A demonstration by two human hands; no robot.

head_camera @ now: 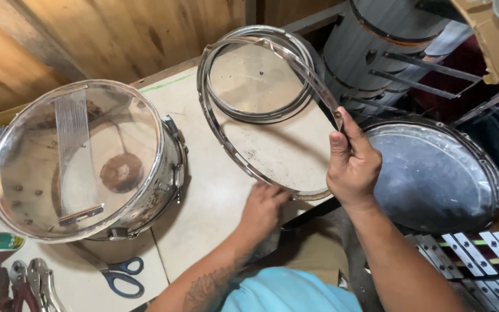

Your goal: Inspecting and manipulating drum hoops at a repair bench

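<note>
Right hand: the right hand (350, 167) is raised above the table edge, fingers curled shut round the rim of the metal drum hoop (244, 156); the thumb (340, 151) lies flat along the inner face of the band, pointing up.
Left hand: the left hand (263, 209) is low at the near arc of the same hoop, fingers bent and closed onto its lower edge; the fingertips are tucked under the rim and mostly hidden.
Metal drum hoop: large chromed ring, tilted, its near edge at the left hand and its right side lifted in the right hand; the far arc overlaps a second ring.
Second hoop: a smaller ring (261, 115) lying flat on the table behind, touched by neither hand.
Table: pale work surface (203, 196), speckled with dark grit inside the held hoop.
Snare drum: a chromed shell (82, 159) standing on the table well left of the hands, clear head up, snare wires (76, 156) stretched across it.
Drumhead: a clear-headed drum (431, 176) lying just right of the right hand, apart from it.
Scissors: blue-handled pair (119, 274) on the table below the snare drum.
Locking pliers: a pair (36, 283) at the lower left corner.
Stacked shells: grey drum shells (388, 40) at the upper right.
</note>
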